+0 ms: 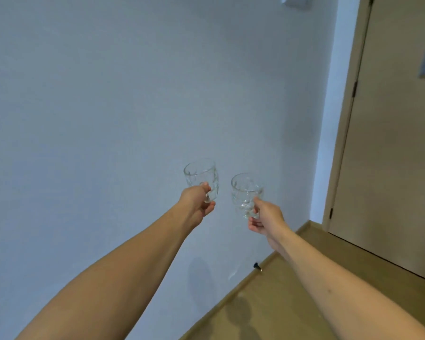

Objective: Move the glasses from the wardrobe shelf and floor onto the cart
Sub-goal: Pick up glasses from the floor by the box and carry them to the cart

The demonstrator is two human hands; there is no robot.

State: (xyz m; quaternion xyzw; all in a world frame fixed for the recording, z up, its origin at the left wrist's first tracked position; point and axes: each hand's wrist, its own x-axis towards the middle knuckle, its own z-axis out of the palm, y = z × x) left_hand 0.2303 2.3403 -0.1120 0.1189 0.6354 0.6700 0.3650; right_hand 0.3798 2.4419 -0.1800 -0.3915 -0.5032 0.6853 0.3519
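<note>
Both arms reach forward at chest height in front of a pale wall. My left hand (198, 202) grips a clear patterned drinking glass (203, 174) near its base, the rim tilted up and away. My right hand (265, 217) grips a second clear glass (245, 190) of the same kind, also by its lower part. The two glasses are close together but apart. No wardrobe shelf or cart is in view.
A plain white wall (108, 106) fills the left and centre. A beige door (398, 143) in its frame stands at the right. Wooden floor (292, 303) runs along the wall's foot, with a small dark door stop (257, 266) by the skirting.
</note>
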